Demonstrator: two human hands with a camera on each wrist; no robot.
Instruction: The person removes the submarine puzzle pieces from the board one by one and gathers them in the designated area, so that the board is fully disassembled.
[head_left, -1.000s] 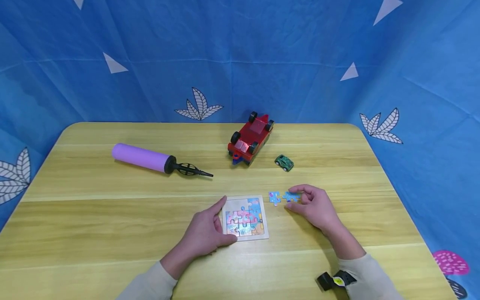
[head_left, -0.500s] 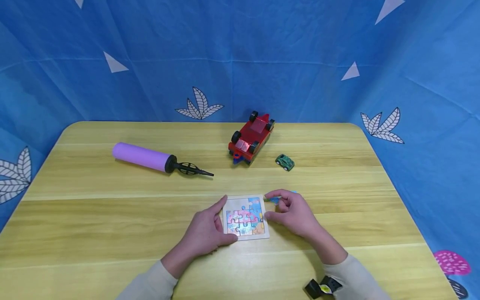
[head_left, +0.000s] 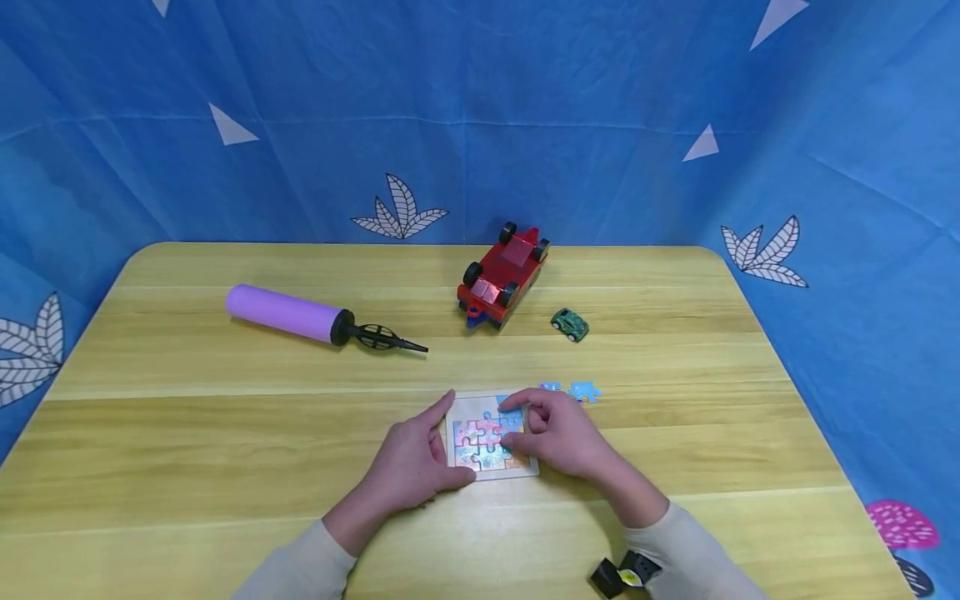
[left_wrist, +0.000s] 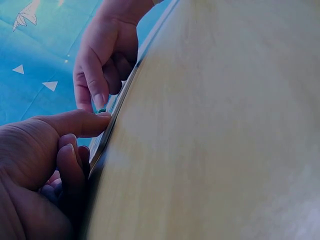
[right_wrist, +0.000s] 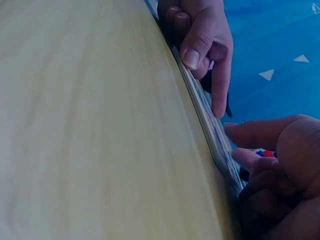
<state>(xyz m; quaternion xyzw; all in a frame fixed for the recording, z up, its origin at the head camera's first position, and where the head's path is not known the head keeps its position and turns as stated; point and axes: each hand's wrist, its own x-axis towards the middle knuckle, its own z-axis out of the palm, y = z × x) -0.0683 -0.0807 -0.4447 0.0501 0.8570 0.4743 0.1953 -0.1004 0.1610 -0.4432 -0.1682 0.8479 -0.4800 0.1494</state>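
Observation:
A square jigsaw puzzle board (head_left: 471, 408) with a pale frame lies flat on the table in the head view, partly filled with pink and blue pieces. My left hand (head_left: 411, 464) holds its left side, thumb at the near corner and index finger at the far corner. Over the board's right part is my right hand (head_left: 558, 433), thumb and index finger spread apart, with no piece seen between them; its other fingers are curled. Just beyond that hand lie two loose blue pieces: one puzzle piece (head_left: 584, 391) shows well, the other puzzle piece (head_left: 551, 386) is partly covered.
A red toy truck (head_left: 504, 271) lies wheels up at the back of the wooden table (head_left: 187, 467). Near it stands a small green toy car (head_left: 570, 324). A purple hand pump (head_left: 285, 312) with a black nozzle lies at the left. Blue cloth (head_left: 562, 125) hangs behind.
My right hand has moved left from the loose pieces to over the puzzle board. Both loose pieces remain on the table. My left hand has stayed at the board's left side.

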